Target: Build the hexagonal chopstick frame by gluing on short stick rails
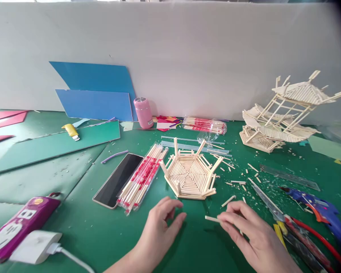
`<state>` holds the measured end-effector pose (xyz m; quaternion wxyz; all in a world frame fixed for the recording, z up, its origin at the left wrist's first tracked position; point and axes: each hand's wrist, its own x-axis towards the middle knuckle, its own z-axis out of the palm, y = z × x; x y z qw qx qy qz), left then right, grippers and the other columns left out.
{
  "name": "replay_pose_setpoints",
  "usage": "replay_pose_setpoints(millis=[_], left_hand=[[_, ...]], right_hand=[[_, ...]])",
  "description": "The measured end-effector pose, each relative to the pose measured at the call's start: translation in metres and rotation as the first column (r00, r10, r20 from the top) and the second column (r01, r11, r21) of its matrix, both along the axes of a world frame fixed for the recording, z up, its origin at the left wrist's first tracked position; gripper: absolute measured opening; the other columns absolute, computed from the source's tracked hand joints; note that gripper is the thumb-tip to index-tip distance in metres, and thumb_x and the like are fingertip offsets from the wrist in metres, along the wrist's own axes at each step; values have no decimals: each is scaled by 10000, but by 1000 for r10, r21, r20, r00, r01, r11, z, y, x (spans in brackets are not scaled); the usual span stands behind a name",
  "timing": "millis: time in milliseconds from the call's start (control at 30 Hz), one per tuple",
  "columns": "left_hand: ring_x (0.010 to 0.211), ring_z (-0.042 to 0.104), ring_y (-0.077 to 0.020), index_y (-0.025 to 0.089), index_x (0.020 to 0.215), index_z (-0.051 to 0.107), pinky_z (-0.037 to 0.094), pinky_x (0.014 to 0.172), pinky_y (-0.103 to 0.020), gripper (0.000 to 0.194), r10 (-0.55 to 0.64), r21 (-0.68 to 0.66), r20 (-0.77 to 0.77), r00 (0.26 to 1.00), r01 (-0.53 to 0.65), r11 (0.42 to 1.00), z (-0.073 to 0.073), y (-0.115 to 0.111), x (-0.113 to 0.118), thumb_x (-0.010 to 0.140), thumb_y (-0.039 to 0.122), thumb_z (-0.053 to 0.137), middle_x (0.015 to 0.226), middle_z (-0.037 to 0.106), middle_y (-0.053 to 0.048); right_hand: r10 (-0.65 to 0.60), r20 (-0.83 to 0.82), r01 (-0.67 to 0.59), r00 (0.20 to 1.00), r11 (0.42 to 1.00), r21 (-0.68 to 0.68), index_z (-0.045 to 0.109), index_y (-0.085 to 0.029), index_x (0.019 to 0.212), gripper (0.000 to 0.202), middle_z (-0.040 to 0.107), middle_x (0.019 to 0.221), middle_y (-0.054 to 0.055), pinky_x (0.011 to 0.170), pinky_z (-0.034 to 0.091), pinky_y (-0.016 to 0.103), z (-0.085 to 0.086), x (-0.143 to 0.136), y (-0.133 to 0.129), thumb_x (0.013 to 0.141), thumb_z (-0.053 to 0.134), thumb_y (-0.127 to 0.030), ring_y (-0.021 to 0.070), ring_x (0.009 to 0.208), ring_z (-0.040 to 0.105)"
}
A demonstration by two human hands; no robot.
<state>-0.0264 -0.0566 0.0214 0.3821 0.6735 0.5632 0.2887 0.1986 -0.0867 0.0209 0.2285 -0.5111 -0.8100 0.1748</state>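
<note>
Between thumb and fingers, my right hand point(251, 231) pinches a short cut piece of wooden stick point(211, 218) that points left. My left hand point(165, 227) holds nothing; its thumb and fingertips are apart in a loose curve. Just beyond both hands lies a many-sided base point(189, 176) built from wooden sticks in a web pattern, with several posts rising from its corners. Another short stick piece point(229, 201) lies on the green table point(193, 242) near my right fingertips.
A phone point(118, 180) and bagged chopsticks point(143, 176) lie left of the base. At right are scissors point(268, 201), pliers point(307, 242), a blue glue gun point(315, 204) and a stick pagoda model point(287, 113). A power strip point(22, 223) sits front left; a pink bottle point(143, 113) stands behind.
</note>
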Motion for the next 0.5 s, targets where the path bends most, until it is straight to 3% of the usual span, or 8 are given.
replay_pose_setpoints(millis=[67,200,367,500], left_hand=[[619,475,-150,177,939,609,409,561,-252,173,43,146,-75,996,-32,989,-7,8,-8,799,241,528,711,479,-7],[732,545,-200,165,897,620,472,650,-308,153,-33,181,-123,992,55,982,-11,25,-8,823,242,510,809,537,-62],[851,568,-197,182,833,647,481,755,-308,228,-135,206,-69,988,146,968,-11,35,-3,873,199,424,879,593,-76],[809,568,-197,182,755,649,484,722,-306,246,-167,221,-56,984,175,959,-5,37,-3,870,232,437,817,594,-68]], right_hand=[[-55,-14,56,998,996,66,597,-217,912,135,488,1044,103,658,510,268,-2,-3,4,870,469,-206,173,848,564],[-93,-12,94,996,990,107,621,-228,864,130,441,1215,102,707,514,334,1,-17,15,847,498,-189,206,919,540],[-50,-40,53,998,996,76,641,-223,857,166,548,1139,85,796,491,386,2,-29,29,841,498,-141,217,959,539],[-27,-66,31,997,997,68,644,-233,853,173,625,971,47,792,498,356,8,-28,36,841,502,-134,197,939,552]])
